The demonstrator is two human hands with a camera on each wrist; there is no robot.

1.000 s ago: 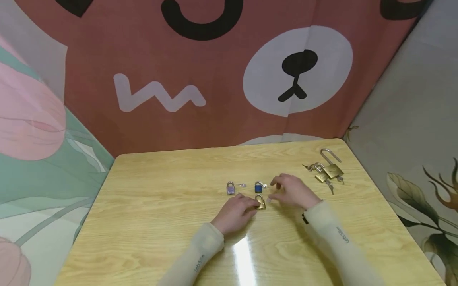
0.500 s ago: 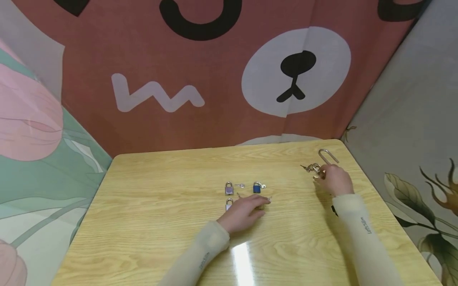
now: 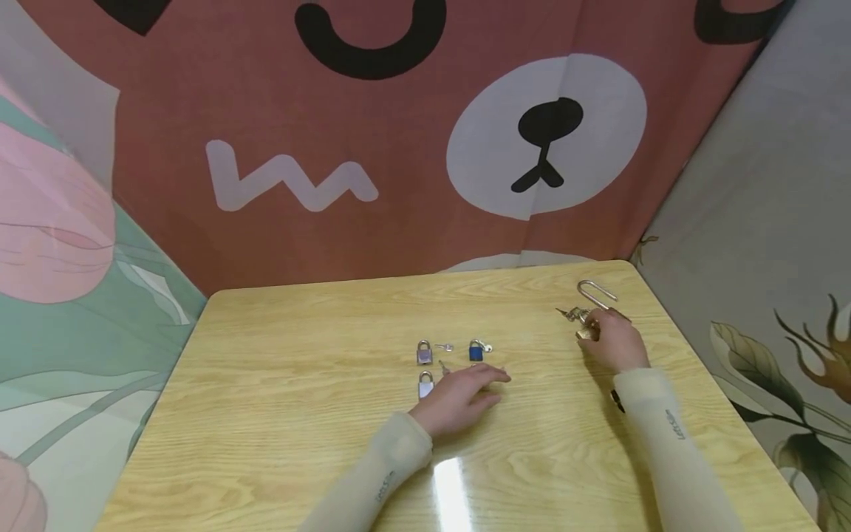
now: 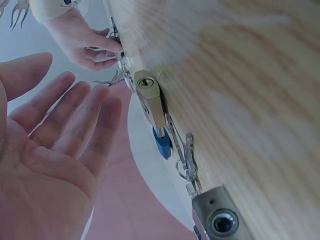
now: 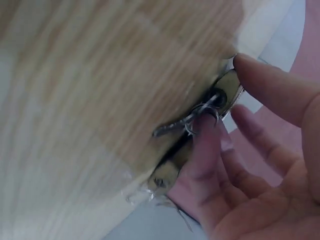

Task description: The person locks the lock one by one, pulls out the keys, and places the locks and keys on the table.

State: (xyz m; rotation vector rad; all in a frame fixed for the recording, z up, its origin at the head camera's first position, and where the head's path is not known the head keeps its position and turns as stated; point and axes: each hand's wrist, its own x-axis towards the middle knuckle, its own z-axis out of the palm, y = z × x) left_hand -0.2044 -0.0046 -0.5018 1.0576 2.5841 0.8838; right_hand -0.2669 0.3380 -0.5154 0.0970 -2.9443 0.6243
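My left hand (image 3: 459, 403) hovers with fingers extended over the middle of the table and holds nothing. In the left wrist view a small brass padlock (image 4: 150, 95) stands apart beyond its fingertips; the hand hides it in the head view. At the right, my right hand (image 3: 614, 341) pinches a brass padlock (image 5: 231, 85) between thumb and finger, with a key (image 5: 172, 127) in its keyhole. A second brass padlock (image 5: 165, 177) lies beside it. The large open shackle (image 3: 595, 292) sticks out behind the hand, which mostly covers its body.
Near the left hand are a purple padlock (image 3: 424, 354), a blue padlock (image 3: 476, 352) and a pale silver padlock (image 3: 425, 386). Small keys (image 3: 445, 347) lie beside them. More keys (image 3: 568, 314) lie left of the right hand. Printed cloth (image 3: 332, 244) rises behind the table (image 3: 299, 355).
My right hand has gone from beside the blue padlock to the brass padlocks at the right and gripped one. The large shackle shifted slightly left. My left hand has left the small brass padlock.
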